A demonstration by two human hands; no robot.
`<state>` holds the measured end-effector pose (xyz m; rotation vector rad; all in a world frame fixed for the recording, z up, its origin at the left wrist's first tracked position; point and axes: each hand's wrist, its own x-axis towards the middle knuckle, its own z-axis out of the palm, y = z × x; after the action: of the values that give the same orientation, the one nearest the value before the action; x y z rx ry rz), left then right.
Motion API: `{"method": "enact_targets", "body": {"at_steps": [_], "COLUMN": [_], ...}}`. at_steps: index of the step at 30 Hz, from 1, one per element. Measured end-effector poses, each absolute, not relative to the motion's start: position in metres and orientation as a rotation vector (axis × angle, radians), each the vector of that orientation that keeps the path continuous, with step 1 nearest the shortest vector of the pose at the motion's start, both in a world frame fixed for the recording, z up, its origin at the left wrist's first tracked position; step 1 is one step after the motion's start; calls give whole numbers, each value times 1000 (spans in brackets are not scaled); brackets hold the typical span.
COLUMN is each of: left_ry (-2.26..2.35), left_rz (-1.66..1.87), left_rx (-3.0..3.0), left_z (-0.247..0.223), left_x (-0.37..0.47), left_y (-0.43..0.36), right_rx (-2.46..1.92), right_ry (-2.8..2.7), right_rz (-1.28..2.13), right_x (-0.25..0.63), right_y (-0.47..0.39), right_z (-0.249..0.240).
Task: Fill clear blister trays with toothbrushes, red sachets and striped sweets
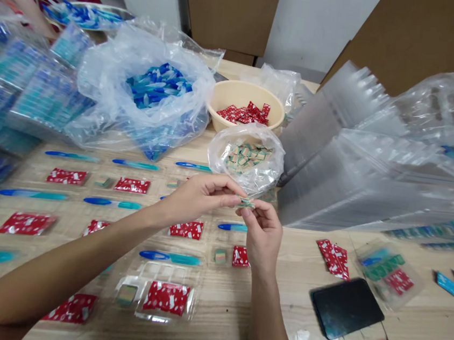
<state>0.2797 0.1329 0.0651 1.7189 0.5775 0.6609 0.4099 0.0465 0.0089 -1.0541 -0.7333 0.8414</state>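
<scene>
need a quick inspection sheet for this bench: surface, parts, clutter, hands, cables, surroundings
Surface: pale wood-grain table, much of it under clear trays
Job's things: small striped piece at the fingertips; more pieces in a plastic bag; trays hold blue pen-like sticks and red packets
Clutter: dark flat slab, loose red packets and blue sachets at right
Left hand: pinches the striped piece
Right hand: fingertips on the same piece
Cables: nothing seen
Surroundings: cardboard behind, stacked clear plastic at right

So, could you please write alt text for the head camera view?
The left hand and right hand pinch something small, green and tan over a pale wooden table. Clear plastic trays hold red patterned packets and slim blue-teal sticks.
</scene>
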Motion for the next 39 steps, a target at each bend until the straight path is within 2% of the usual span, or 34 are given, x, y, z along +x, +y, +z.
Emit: {"method": "enact_targets", "body": {"at_steps": [14,21,29,39], "left_ry": [593,638,580,538], "left_rz": [566,481,485,426], "left_rx": [1792,1803,2009,1893], "left_z": [73,81,88,80], "left_x": [273,271,268,265], "left_y": [137,139,140,141], "right_rx": [-1022,-1135,-1190,-1087], "right_ry": [-751,-838,-885,-786], "right_rz": [896,798,848,938], "right_x": [409,410,412,410], "right_y": [46,45,46,45], "right_z": [8,13,13,9]}}
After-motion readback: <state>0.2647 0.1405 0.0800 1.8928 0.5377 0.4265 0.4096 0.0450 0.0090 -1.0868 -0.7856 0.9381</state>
